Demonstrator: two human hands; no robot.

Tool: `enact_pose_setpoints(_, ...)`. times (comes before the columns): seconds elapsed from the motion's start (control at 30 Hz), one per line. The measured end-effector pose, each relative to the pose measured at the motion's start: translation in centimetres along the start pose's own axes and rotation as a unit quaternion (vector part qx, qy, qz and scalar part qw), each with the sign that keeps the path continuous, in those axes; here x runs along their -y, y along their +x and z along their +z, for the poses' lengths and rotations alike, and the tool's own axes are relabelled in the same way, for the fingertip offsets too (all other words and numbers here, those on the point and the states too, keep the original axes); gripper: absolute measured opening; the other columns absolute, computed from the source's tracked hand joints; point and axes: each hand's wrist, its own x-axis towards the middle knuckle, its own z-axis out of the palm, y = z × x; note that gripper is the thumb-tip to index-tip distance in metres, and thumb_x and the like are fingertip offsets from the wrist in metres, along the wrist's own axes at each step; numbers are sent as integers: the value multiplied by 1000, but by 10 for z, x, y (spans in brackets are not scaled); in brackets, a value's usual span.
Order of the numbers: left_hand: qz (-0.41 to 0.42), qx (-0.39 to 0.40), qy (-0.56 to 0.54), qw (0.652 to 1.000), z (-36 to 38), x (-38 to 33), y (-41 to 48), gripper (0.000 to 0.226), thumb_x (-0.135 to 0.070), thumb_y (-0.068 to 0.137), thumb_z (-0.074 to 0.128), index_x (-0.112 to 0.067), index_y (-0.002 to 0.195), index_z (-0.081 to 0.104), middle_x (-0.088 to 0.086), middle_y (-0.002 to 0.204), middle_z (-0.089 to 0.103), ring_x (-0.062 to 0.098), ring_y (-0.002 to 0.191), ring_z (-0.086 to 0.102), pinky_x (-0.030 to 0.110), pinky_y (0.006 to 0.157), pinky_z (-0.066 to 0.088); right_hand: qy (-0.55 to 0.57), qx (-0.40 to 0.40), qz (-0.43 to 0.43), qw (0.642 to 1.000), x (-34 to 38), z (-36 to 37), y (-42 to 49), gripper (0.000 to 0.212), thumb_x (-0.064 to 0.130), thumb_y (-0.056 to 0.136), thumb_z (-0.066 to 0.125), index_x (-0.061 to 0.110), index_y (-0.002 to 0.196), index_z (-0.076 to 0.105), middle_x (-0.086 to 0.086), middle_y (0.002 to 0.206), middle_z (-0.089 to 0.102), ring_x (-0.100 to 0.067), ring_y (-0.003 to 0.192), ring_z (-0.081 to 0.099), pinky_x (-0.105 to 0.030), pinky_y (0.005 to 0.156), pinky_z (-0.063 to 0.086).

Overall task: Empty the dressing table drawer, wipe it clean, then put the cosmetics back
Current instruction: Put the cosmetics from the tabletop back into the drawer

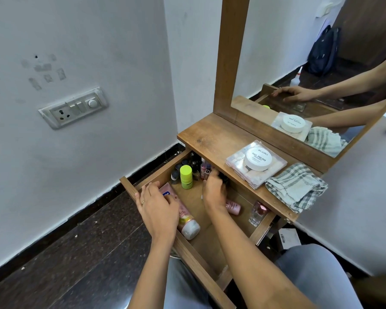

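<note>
The wooden drawer (129, 188) is pulled out below the dressing table top (210, 134). My left hand (157, 206) rests on the drawer's front rim, fingers spread over a pink tube (186, 221) lying inside. My right hand (214, 190) reaches into the back of the drawer with its fingers curled around a small dark item under the table top; what it is stays hidden. A lime-green bottle (186, 176) stands upright beside several small nail polish bottles (195, 165). A small pink bottle (233, 206) and a clear glass perfume bottle (257, 212) sit at the drawer's right.
On the table top lie a clear case with a white nail polish remover tub (257, 161) and a folded checked cloth (296, 186). A mirror (299, 63) stands behind. A wall with a switch plate (74, 108) is to the left, with dark floor below.
</note>
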Motion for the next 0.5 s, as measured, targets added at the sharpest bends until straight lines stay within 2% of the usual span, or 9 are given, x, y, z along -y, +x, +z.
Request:
enact_pose_setpoints(0.17, 4, -7, -3, 1000, 0, -1, -1, 34, -7, 79, 59, -5, 113, 59, 9, 119, 63, 26, 125, 49, 41, 118, 15, 12, -8, -7, 1000, 0, -13, -17, 27, 8, 97, 48, 7, 124, 44, -15, 114, 66, -26, 101, 67, -34, 83, 53)
enact_pose_setpoints(0.27, 5, -7, -6, 1000, -1, -2, -2, 35, -8, 80, 59, -4, 114, 59, 10, 120, 62, 26, 126, 48, 41, 119, 14, -26, 4, -75, 997, -1, -24, -38, 23, 7, 99, 41, 7, 122, 47, -15, 113, 64, -31, 101, 65, -39, 80, 51)
enact_pose_setpoints(0.33, 6, -7, -7, 1000, -2, -2, -3, 36, -8, 79, 60, -4, 115, 58, 10, 121, 61, 27, 126, 48, 40, 119, 13, -61, 15, -112, 992, -8, -29, -50, 23, 7, 99, 41, 8, 120, 49, -13, 119, 59, -28, 107, 60, -36, 79, 49)
enact_pose_setpoints(0.4, 6, -9, -6, 1000, -3, -2, -3, 36, -9, 79, 60, -4, 114, 58, 10, 120, 61, 27, 126, 47, 40, 119, 13, -86, 29, -107, 990, -19, -34, -56, 25, 10, 100, 40, 9, 123, 49, -12, 124, 54, -27, 113, 53, -35, 83, 48)
enact_pose_setpoints(0.5, 4, -6, -10, 1000, -2, -2, -2, 37, -9, 77, 59, -4, 114, 58, 9, 118, 62, 27, 126, 47, 39, 119, 13, -129, 68, -74, 987, -30, -38, -58, 30, 5, 98, 40, 10, 126, 47, -12, 127, 52, -29, 115, 50, -43, 89, 48)
